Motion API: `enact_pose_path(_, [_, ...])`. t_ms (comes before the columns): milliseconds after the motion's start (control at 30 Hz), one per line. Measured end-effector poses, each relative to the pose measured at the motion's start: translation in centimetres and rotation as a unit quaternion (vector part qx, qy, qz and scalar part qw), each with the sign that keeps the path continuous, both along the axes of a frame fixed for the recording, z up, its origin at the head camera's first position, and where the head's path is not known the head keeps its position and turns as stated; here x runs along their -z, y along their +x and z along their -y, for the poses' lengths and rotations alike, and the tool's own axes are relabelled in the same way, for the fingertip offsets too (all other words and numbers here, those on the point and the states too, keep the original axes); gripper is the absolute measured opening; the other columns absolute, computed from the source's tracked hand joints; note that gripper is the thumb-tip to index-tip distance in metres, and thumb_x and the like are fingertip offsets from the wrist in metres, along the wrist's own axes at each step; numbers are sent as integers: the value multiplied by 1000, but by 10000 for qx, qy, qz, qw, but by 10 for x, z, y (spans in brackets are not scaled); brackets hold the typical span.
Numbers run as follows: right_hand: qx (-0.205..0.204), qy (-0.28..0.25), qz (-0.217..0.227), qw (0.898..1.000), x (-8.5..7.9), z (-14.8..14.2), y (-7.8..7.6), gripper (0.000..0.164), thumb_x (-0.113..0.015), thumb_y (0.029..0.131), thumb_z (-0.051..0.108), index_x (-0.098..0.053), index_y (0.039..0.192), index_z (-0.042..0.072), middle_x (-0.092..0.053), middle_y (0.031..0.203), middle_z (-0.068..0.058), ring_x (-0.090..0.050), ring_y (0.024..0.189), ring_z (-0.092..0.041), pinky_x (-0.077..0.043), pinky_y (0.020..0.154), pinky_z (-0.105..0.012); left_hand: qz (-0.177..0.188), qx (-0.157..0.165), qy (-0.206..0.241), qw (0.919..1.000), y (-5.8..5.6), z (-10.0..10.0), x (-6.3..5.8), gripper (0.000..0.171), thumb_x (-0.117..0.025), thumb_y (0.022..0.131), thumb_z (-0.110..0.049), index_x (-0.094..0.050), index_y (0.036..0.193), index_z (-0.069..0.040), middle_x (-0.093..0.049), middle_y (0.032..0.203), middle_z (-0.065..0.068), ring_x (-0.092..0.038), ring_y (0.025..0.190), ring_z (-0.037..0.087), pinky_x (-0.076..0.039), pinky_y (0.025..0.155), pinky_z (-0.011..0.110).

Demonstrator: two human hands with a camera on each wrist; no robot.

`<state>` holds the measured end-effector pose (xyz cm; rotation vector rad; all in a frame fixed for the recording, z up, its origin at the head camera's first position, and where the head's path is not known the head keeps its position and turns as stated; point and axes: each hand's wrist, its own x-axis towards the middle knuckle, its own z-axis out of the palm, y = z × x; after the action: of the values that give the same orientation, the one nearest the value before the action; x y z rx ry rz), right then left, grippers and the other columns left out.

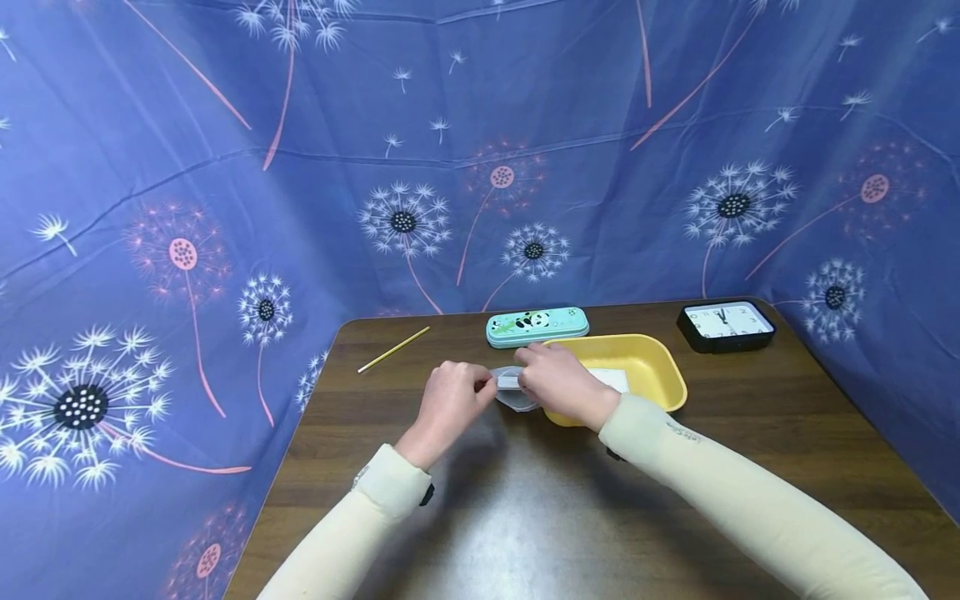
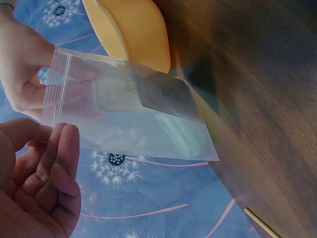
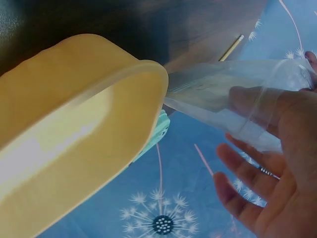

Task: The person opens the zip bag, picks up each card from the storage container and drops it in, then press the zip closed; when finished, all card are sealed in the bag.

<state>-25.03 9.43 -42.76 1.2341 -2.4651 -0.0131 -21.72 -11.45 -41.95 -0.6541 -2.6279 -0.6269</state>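
A clear zip bag [image 1: 517,400] is stretched between the two hands, in front of the yellow basket [image 1: 660,372]. At its zip edge, my left hand [image 1: 453,402] pinches the plastic between thumb and fingertips. My right hand [image 1: 566,385] has its thumb and a finger inside the bag's mouth, around a pale flat card [image 2: 116,96]; its other fingers spread outside. Beside that card, a dark rectangular patch [image 2: 168,96] shows through the plastic; whether it lies inside is unclear. A white sheet [image 1: 615,379] lies in the basket.
Behind the basket lies a turquoise panda pencil case [image 1: 536,327]. A yellow pencil [image 1: 393,349] is at the table's back left, and a black-framed clock [image 1: 726,325] at the back right. Blue dandelion-print cloth [image 1: 480,167] hangs around the wooden table [image 1: 480,533].
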Motion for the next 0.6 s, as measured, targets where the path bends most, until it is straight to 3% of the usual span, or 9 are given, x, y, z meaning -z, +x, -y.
enact_pose_path(233, [344, 601, -227, 9973, 5, 5, -3, 11, -82, 82, 7, -77, 76, 15, -63, 84, -4, -58, 77, -26, -47, 62, -38, 66, 7, -4, 10000, 1, -1, 0, 23, -74, 89, -10, -72, 68, -20, -48, 51, -14, -43, 47, 4, -34, 48, 24])
enact_pose_path(600, [395, 559, 27, 9977, 5, 5, -3, 13, -84, 81, 6, -78, 77, 16, -63, 82, -2, -58, 77, -24, -47, 64, -38, 30, -18, -3, 10000, 0, 1, 2, 21, -74, 89, -10, -73, 70, -19, -50, 53, -14, -43, 48, 2, -34, 48, 23])
